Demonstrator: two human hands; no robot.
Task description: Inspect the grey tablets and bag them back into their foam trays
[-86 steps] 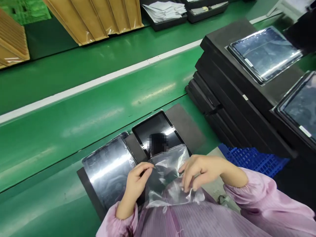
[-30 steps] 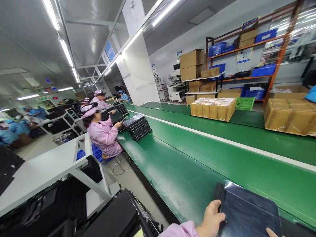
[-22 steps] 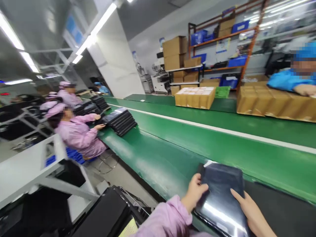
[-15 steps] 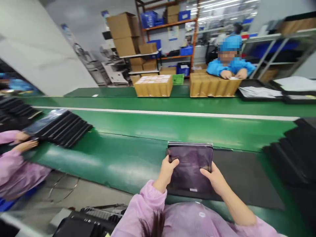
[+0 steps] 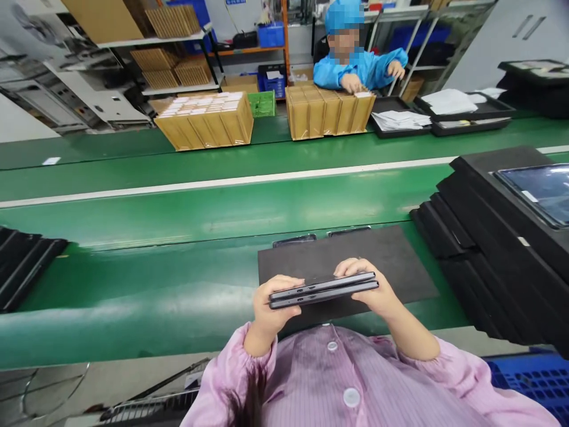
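Two thin tablets [image 5: 323, 289], one above the other, are held edge-on toward me. My left hand [image 5: 271, 303] grips their left end, thumb below and fingers above. Around the right end, my right hand [image 5: 372, 289] is closed, with fingers over the top and the thumb underneath. Beneath them lies a flat black foam mat [image 5: 391, 261] on the green bench. Along the mat's far edge, dark glossy edges [image 5: 294, 240] of flat devices show; most of each is hidden under the mat.
To the right stands a tall stack of black foam trays [image 5: 480, 249] with a tablet [image 5: 542, 193] on top. More black trays [image 5: 26, 267] lie at the left. Across the bench, a person in blue [image 5: 355, 65] handles a cardboard box [image 5: 329, 112]. A blue crate [image 5: 528, 379] sits at lower right.
The tablets have tipped from screen-up to edge-on, showing two stacked edges. My hands have shifted slightly left, and the view has turned right and downward.
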